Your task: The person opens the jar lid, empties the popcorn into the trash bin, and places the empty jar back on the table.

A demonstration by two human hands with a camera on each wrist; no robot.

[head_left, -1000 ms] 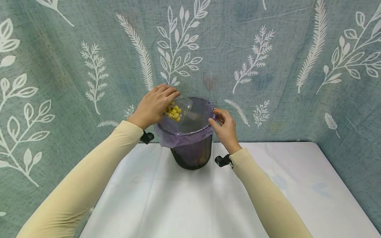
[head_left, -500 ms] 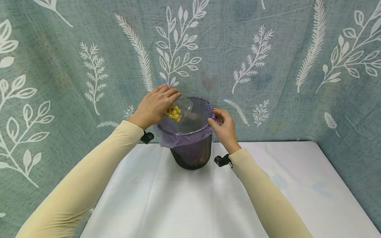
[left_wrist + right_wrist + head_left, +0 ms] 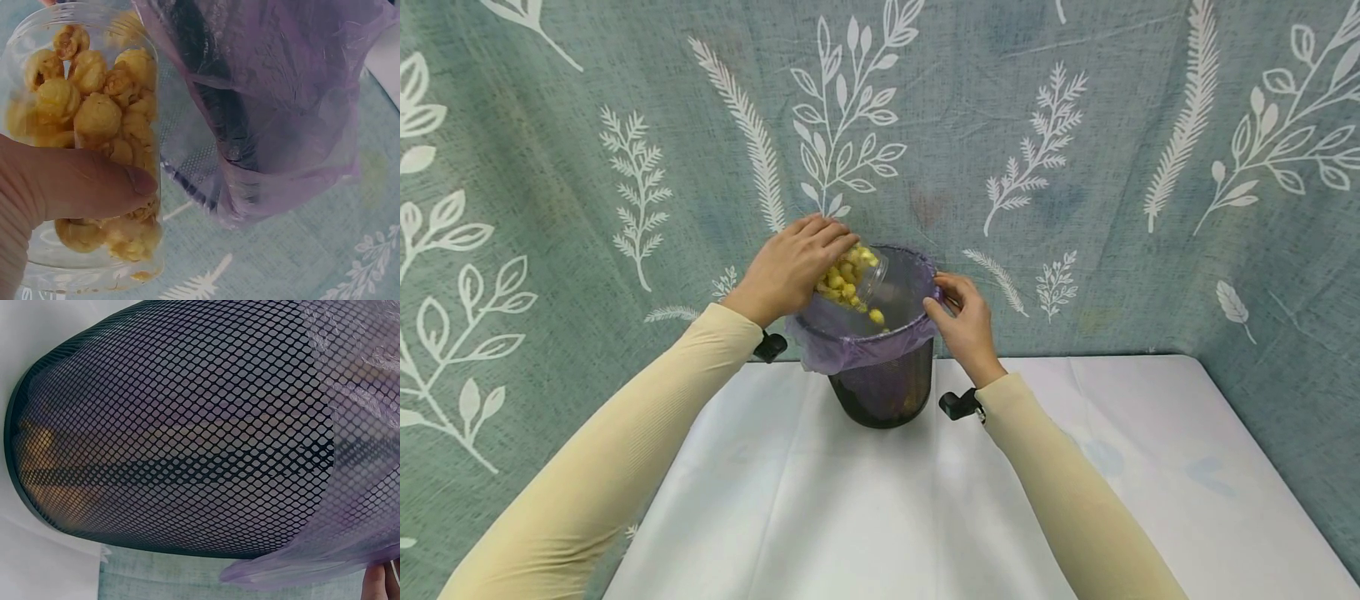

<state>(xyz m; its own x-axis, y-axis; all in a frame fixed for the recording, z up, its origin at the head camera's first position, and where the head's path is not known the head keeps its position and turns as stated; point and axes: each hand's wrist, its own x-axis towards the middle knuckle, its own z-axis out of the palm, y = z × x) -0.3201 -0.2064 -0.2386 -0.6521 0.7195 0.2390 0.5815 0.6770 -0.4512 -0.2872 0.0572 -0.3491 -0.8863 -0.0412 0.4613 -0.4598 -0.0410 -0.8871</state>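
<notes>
My left hand [image 3: 793, 268] grips a clear plastic jar [image 3: 94, 275] of caramel-yellow popcorn [image 3: 97, 119], its thumb laid across the side. The jar is tilted, mouth down and to the right, over the opening of a black mesh trash can [image 3: 887, 396]. A loose popcorn piece [image 3: 876, 317] is in the air below the jar's mouth. A thin purple trash bag [image 3: 842, 357] lines the can and folds over its rim. At the right side of that rim, my right hand [image 3: 972, 325] holds the bag-covered edge between thumb and fingers.
The can stands on a white-covered table [image 3: 865, 508], near its back edge. Behind and at the sides hangs a green-blue cloth [image 3: 925, 133] with white leaf patterns. Through the mesh, yellowish contents [image 3: 47, 462] show at the can's bottom.
Popcorn has slid toward the jar's mouth and pieces now drop into the lined can. The left hand has barely shifted; the right hand stays on the rim.
</notes>
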